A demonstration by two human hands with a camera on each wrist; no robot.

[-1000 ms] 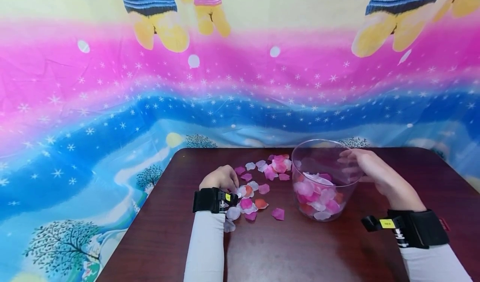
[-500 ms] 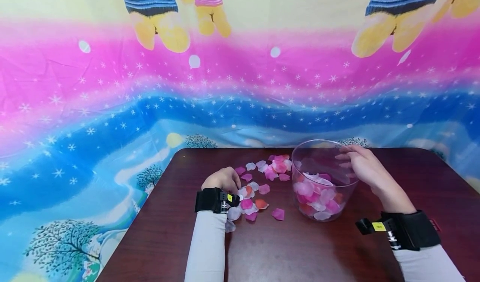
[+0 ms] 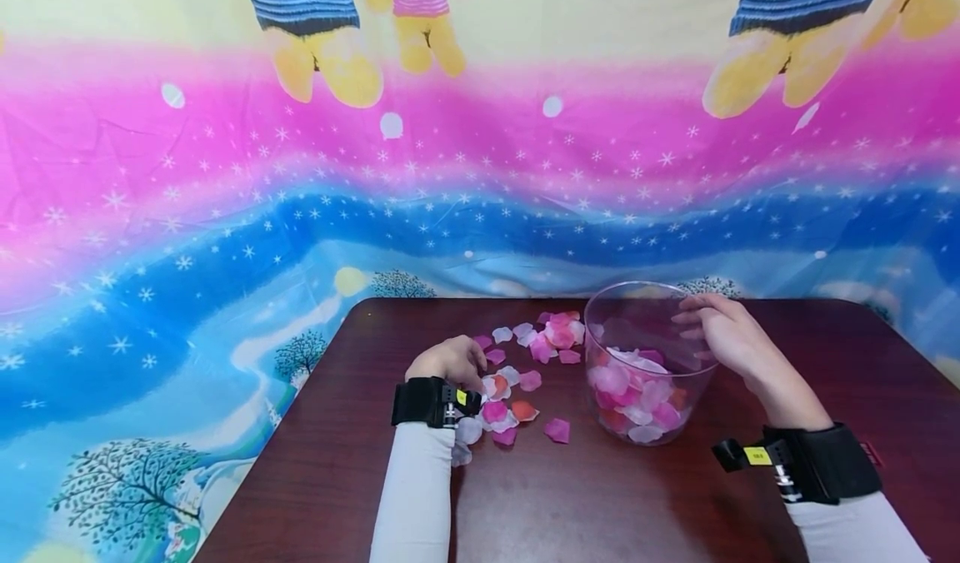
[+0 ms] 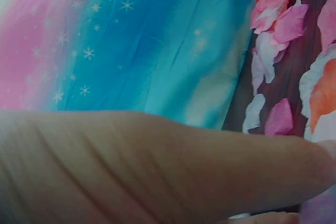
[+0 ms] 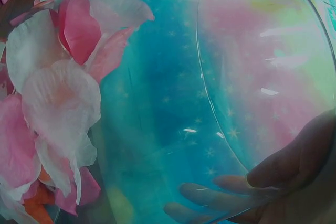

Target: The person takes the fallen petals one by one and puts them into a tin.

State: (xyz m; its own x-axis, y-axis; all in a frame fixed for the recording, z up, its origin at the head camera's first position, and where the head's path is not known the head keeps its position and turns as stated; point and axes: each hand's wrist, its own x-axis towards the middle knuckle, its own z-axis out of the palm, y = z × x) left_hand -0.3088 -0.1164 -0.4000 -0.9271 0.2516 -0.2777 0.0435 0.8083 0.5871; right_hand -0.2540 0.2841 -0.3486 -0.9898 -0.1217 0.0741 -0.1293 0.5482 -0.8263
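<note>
Head view: high, faces forward and down over table (image 3: 570, 496), mid range. Left wrist view: very near, looks past finger toward loose petals (image 4: 286, 22) and backdrop (image 4: 131, 40). Right wrist view: very near, looks through clear bowl (image 5: 252, 77) wall. All three share petals; head and right wrist share bowl.

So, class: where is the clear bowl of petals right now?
In the head view the clear bowl stands right of centre on the dark table, the right hand gripping its rim, loose petals to its left.
</note>
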